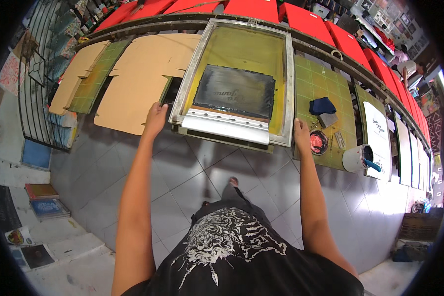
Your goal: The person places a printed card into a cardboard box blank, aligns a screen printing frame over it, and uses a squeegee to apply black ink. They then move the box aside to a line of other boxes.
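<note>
A screen printing frame (pixel 290 74) with a metal rim and yellow mesh lies in front of me. Black ink covers a rectangle of the mesh, with lettering showing through. Across its near end rests a squeegee (pixel 227 129) with a pale metal handle and brown edge. My left hand (pixel 155 119) is closed beside the frame's near left corner, next to a tan cut sheet; what its curled fingers hold is hidden. At the near right corner, my right hand (pixel 302 135) is closed along the frame's edge, its fingertips partly hidden. Neither hand touches the squeegee.
On the green gridded board (pixel 323 74) at right lie a dark cloth (pixel 322 105), a grey block (pixel 328 120) and a tub of pinkish-red ink (pixel 318 143). A white bucket (pixel 354 159) with a blue handle stands at its corner. Tan sheets (pixel 138 74) lie left; red panels (pixel 308 27) line the back.
</note>
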{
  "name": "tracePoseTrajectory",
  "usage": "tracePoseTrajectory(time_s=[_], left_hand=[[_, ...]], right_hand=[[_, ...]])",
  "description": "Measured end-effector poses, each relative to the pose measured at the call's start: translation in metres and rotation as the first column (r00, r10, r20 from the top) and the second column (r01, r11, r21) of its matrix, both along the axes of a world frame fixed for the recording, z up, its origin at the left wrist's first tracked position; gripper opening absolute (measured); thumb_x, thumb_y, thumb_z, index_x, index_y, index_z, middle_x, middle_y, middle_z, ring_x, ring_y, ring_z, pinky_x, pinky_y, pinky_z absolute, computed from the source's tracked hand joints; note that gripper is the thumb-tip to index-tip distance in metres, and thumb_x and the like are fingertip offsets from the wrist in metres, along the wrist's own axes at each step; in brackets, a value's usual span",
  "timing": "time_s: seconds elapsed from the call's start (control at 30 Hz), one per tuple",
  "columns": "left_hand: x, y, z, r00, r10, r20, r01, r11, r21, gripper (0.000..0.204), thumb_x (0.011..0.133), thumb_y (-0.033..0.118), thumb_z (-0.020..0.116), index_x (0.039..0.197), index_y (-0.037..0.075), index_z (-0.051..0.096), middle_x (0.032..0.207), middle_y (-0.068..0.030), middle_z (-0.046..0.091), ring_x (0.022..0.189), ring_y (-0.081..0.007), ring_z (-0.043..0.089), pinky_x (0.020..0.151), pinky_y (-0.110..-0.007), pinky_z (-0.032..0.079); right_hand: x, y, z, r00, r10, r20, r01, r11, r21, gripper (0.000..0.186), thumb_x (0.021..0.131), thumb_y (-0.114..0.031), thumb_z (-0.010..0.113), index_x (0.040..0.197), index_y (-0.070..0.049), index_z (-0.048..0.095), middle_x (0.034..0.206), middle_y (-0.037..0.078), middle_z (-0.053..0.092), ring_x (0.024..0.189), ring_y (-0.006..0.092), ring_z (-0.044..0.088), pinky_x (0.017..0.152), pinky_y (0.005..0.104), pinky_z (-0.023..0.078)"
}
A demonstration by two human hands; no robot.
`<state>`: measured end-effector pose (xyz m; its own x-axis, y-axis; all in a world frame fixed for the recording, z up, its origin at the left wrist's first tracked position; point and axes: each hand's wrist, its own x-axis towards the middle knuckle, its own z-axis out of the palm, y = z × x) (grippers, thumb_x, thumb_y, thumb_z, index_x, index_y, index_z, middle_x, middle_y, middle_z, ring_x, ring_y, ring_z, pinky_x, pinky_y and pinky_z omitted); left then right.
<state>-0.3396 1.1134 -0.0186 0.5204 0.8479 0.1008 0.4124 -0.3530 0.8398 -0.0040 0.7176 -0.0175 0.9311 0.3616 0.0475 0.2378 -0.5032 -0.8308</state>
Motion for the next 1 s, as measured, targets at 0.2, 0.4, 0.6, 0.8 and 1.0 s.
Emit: tracePoseTrajectory(time_s=[0.2, 0.4, 0.6, 0.8, 1.0], left_hand=[[0.039, 0.03, -0.021, 0.941, -0.123, -0.314, 0.101, 0.991, -0.083, 0.05, 0.096, 0.036, 0.046, 0.124, -0.004, 0.052, 0.111, -0.0238, 0.061, 0.106, -0.033, 0.058, 0.093, -0.037, 0.043], [0.062, 0.026, -0.025, 0.955, -0.086, -0.283, 0.052, 0.991, -0.125, 0.052, 0.094, 0.041, 0.044, 0.107, -0.008, 0.056, 0.102, -0.0332, 0.06, 0.1, -0.0479, 0.056, 0.087, -0.05, 0.043], [0.052, 0.03, -0.029, 0.974, -0.08, -0.214, 0.053, 0.99, -0.128, 0.045, 0.096, 0.036, 0.039, 0.094, -0.006, 0.054, 0.094, -0.0331, 0.059, 0.092, -0.0495, 0.056, 0.081, -0.053, 0.042], [-0.006, 0.045, 0.006, 0.987, -0.133, -0.086, 0.118, 0.979, -0.165, 0.04, 0.097, 0.033, 0.039, 0.088, -0.004, 0.05, 0.084, -0.0313, 0.057, 0.085, -0.0489, 0.055, 0.075, -0.052, 0.042], [-0.103, 0.112, 0.012, 0.97, -0.239, -0.03, 0.225, 0.942, -0.249, 0.037, 0.098, 0.03, 0.039, 0.089, -0.004, 0.05, 0.083, -0.0292, 0.057, 0.084, -0.0473, 0.055, 0.075, -0.05, 0.042]], right_hand=[[-0.007, 0.028, -0.025, 0.996, -0.057, 0.068, 0.061, 0.996, -0.057, 0.048, 0.096, -0.037, 0.045, 0.114, 0.006, 0.055, 0.104, 0.028, 0.061, 0.097, 0.0367, 0.06, 0.087, 0.0397, 0.044], [-0.012, 0.034, -0.041, 0.986, -0.141, 0.087, 0.136, 0.989, 0.065, 0.049, 0.099, -0.034, 0.039, 0.108, 0.011, 0.056, 0.11, 0.024, 0.062, 0.106, 0.0311, 0.057, 0.091, 0.038, 0.042], [-0.026, 0.021, -0.019, 0.981, -0.191, 0.042, 0.195, 0.974, -0.114, 0.052, 0.1, -0.035, 0.035, 0.113, 0.011, 0.056, 0.107, 0.021, 0.061, 0.1, 0.028, 0.055, 0.092, 0.0374, 0.04], [-0.106, 0.035, 0.027, 0.951, -0.301, 0.065, 0.301, 0.953, 0.008, 0.051, 0.101, -0.036, 0.033, 0.115, 0.007, 0.056, 0.111, 0.016, 0.06, 0.101, 0.0221, 0.054, 0.091, 0.0337, 0.041], [-0.228, 0.077, 0.033, 0.943, -0.288, -0.167, 0.322, 0.915, 0.243, 0.047, 0.101, -0.034, 0.032, 0.121, 0.002, 0.055, 0.116, 0.013, 0.058, 0.108, 0.0208, 0.053, 0.095, 0.0328, 0.04]])
